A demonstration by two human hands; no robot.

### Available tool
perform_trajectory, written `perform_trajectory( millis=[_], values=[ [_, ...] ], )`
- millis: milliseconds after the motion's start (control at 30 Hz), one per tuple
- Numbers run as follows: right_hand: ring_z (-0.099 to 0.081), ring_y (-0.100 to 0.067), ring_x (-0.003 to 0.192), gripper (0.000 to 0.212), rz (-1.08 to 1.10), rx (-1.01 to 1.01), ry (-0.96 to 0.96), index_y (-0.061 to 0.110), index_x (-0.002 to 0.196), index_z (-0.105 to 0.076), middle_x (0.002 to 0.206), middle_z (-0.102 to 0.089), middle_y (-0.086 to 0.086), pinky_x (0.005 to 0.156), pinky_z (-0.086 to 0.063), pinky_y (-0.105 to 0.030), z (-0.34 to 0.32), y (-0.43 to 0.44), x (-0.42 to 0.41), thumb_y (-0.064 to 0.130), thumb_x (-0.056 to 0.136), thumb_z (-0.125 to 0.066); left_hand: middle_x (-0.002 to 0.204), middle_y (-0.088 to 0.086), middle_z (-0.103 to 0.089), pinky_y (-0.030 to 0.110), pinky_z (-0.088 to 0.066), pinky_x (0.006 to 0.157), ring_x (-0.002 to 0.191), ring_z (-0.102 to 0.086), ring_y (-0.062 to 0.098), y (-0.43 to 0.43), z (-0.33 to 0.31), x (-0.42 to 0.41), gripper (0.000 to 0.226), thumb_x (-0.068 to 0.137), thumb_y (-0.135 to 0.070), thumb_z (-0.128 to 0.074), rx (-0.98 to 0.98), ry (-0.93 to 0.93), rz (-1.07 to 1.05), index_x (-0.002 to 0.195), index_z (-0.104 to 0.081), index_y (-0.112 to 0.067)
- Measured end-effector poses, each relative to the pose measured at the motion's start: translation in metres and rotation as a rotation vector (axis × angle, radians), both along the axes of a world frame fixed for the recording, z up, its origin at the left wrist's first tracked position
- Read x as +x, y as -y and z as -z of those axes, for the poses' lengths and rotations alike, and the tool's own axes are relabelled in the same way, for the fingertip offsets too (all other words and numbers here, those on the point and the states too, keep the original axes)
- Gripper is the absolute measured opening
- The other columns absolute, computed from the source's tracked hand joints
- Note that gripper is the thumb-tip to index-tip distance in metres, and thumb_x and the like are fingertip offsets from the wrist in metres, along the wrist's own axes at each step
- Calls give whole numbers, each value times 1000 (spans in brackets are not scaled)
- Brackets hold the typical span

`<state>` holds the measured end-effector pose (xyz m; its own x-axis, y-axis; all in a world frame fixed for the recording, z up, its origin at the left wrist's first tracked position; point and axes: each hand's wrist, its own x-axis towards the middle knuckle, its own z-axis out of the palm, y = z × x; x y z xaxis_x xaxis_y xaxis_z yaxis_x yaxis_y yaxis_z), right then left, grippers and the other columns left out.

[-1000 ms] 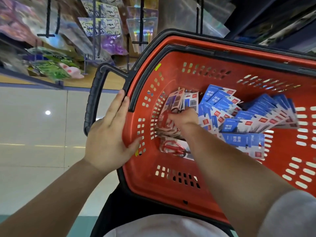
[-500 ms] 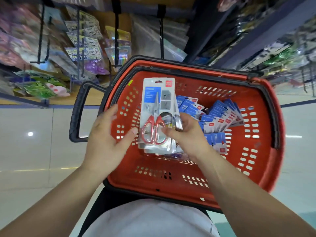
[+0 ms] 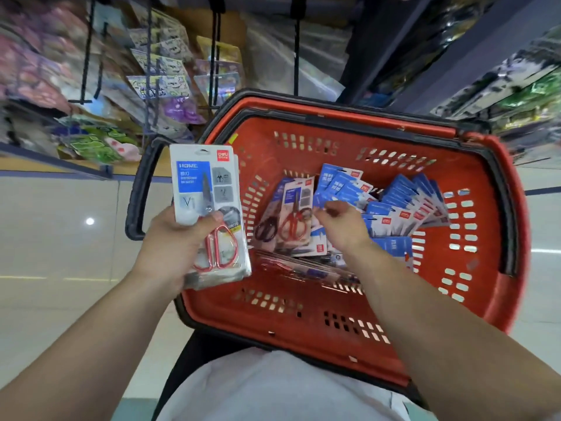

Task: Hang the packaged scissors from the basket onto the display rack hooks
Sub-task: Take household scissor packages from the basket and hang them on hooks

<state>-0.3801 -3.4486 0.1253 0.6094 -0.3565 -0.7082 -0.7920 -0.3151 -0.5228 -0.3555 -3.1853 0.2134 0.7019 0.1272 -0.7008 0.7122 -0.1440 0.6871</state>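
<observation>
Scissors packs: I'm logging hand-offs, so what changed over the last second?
The left hand left the rim of the basket and now grips the scissors stack that the right hand lifted out, beside the basket's left edge. The right hand went back to the loose packs inside. The basket stayed put.

The word "HOME" is printed in white on the blue panel of the scissors package (image 3: 206,189), which is held upright beside the basket (image 3: 349,117). A red square logo (image 3: 222,154) reading "deli" is placed at the top right corner of the card. A large "V" is marked on the grey field below the blue panel. The smaller lines under "HOME" are too fine to be read. Red logo squares are carried by the blue-and-white packages (image 3: 391,208) in the basket, but their lettering cannot be resolved. Print on the hanging goods (image 3: 161,86) of the display rack is blurred and illegible.
</observation>
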Motion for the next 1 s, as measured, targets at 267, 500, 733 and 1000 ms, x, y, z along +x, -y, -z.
perform_trajectory(
  millis=[267,500,733,1000],
  values=[
    [-68,-25,87,67,59,-166,-143,7,130,-60,112,-69,-7,81,-60,-39,54,13,13,44,82,-86,103,-5,-82,39,-64,75,88,-81,17,-8,0,7,29,94,-18,-77,17,11,-8,121,-74,-28],
    [-68,-25,91,77,-78,-130,-217,11,143,-55,92,-64,1,82,-56,-37,65,-13,30,51,83,-82,99,-5,-82,41,-64,63,84,-81,19,-12,2,6,25,95,-20,-77,18,-21,6,117,-74,-32],
    [-70,-33,98,39,-152,-191,-202,15,122,-66,95,-68,-5,73,-49,-33,70,-10,28,31,89,-79,100,-5,-82,41,-65,71,86,-81,19,-13,6,6,27,93,-18,-78,54,1,60,116,-75,-31],
    [-62,-18,63,30,-175,-149,-69,20,126,-68,73,-65,2,52,-43,-26,49,8,1,23,96,-70,102,-5,-82,51,-64,83,88,-81,21,-10,-1,5,28,93,-18,-78,20,0,51,119,-74,-29]
  ],
)
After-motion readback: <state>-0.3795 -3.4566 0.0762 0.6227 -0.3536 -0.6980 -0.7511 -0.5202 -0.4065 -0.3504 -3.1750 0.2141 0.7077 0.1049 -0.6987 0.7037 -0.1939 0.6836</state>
